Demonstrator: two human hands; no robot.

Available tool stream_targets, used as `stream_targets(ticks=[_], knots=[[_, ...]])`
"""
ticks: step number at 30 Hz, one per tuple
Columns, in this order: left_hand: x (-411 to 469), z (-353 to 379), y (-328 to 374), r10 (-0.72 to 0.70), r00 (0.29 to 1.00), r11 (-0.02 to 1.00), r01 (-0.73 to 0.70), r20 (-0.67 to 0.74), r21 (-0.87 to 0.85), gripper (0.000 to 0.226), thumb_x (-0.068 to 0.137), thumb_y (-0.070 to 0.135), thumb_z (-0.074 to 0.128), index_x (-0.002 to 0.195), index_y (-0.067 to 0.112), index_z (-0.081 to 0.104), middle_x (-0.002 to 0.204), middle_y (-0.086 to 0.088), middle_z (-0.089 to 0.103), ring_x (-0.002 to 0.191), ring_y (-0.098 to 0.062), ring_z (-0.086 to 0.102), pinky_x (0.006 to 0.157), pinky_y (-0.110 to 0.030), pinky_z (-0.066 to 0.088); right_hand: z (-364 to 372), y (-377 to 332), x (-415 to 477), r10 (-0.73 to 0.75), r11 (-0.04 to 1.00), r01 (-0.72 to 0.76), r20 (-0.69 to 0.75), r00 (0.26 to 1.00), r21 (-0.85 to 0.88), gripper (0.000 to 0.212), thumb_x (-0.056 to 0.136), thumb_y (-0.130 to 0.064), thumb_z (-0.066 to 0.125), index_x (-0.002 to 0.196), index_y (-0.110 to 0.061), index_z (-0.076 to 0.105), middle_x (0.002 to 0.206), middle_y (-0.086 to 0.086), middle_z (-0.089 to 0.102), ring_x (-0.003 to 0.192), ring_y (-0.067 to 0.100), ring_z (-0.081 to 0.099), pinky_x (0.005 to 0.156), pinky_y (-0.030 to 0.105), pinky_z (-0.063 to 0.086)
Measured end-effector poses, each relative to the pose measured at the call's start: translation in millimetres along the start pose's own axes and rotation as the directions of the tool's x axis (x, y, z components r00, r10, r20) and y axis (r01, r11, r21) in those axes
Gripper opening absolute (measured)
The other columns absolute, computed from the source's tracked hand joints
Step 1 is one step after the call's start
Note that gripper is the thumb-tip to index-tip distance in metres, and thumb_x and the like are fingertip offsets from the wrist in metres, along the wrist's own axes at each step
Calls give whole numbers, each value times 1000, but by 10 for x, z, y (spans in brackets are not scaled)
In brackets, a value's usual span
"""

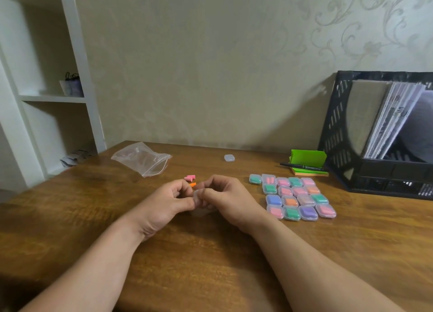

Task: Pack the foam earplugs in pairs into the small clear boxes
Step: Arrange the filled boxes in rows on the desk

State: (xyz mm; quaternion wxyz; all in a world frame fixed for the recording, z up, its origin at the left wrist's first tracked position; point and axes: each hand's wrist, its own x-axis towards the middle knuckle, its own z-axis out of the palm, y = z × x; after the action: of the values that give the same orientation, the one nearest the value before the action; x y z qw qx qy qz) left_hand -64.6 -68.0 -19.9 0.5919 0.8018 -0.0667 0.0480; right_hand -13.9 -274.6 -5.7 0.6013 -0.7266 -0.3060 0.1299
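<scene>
My left hand (164, 204) and my right hand (225, 199) meet at the table's middle, and both grip one small clear box (199, 202) between curled fingers. Whether the box is open or what lies inside is hidden by the fingers. Just beyond the hands lie two pink earplugs (189, 178) and an orange earplug (192, 184), partly hidden by my left fingers. To the right, several filled clear boxes (296, 198) sit in rows, holding pink, green, orange, blue and purple plugs. One empty clear box (229, 157) lies alone farther back.
An empty zip bag (143, 158) lies at the back left of the wooden table (210, 253). A green sticky-note pad with a black pen (304, 167) and a black file rack (379, 133) stand at the back right. White shelves (51, 98) rise at the left.
</scene>
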Motion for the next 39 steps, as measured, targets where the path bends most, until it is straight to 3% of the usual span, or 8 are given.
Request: stream_targets(ticks=[7, 12, 15, 18, 23, 30, 35, 39], knots=[[45, 8, 15, -36, 999, 994, 39, -33, 103, 14, 94, 7, 76, 98, 1, 64, 86, 4, 74, 98, -12, 63, 95, -37, 51, 18, -11, 0, 32, 999, -33, -5, 999, -19, 14, 97, -16, 73, 110, -14, 76, 104, 6, 78, 93, 18, 76, 84, 32, 65], [85, 99, 121, -5, 994, 976, 30, -113, 217, 25, 88, -4, 75, 83, 15, 60, 76, -2, 60, 69, -3, 55, 72, -31, 42, 137, -3, 32, 18, 975, -52, -160, 987, -216, 13, 94, -17, 76, 107, -17, 75, 92, 4, 79, 73, 17, 76, 71, 41, 65], [70, 115, 82, -32, 975, 986, 67, -219, 151, 24, 76, 16, 82, 82, 18, 58, 80, -9, 65, 80, -16, 64, 78, -35, 48, 147, 8, 19, 29, 962, -68, -149, 988, -263, 16, 99, -13, 70, 113, -17, 74, 101, 1, 78, 77, 18, 78, 63, 24, 62], [28, 118, 38, -16, 969, 990, 49, -247, 128, 22, 87, 8, 81, 89, 11, 59, 80, -7, 65, 87, -18, 66, 84, -40, 53, 99, 13, -5, 24, 973, -56, -147, 989, -222, 14, 99, -15, 67, 110, -19, 75, 103, 3, 78, 78, 18, 78, 70, 27, 64], [-11, 139, 39, -62, 935, 997, 74, -349, 21, 15, 97, 4, 72, 97, 8, 58, 76, -9, 70, 67, -15, 67, 64, -30, 50, 84, 15, 32, 44, 990, -60, -133, 990, -125, 17, 101, -26, 75, 113, -15, 72, 105, 5, 77, 87, 22, 79, 71, 26, 64], [-187, 0, 288, -236, 965, 965, 246, 113, -86, 30, 105, -4, 51, 131, 5, 64, 104, -18, 73, 72, -15, 64, 61, -24, 50, 97, -46, 74, -168, 930, 125, -99, 981, -344, 14, 104, -29, 71, 115, -30, 79, 103, -13, 76, 95, -1, 70, 78, 17, 55], [-143, -163, 177, -273, 960, 780, 255, 56, -572, 23, 106, 25, 51, 117, 9, 64, 79, -3, 52, 60, -13, 40, 54, -25, 19, 26, -262, 408, -123, 966, 64, -224, 967, -252, 30, 109, -42, 59, 124, -22, 75, 104, -6, 78, 89, 10, 72, 73, 26, 55], [-32, -257, 86, -389, 909, 570, 108, -152, -814, 41, 111, 47, 48, 114, 9, 64, 78, -3, 55, 59, -12, 41, 55, -24, 20, -139, -197, 650, 21, 947, -117, -308, 951, -298, 26, 111, -35, 57, 123, -17, 72, 106, -1, 75, 96, 19, 71, 75, 30, 58]])
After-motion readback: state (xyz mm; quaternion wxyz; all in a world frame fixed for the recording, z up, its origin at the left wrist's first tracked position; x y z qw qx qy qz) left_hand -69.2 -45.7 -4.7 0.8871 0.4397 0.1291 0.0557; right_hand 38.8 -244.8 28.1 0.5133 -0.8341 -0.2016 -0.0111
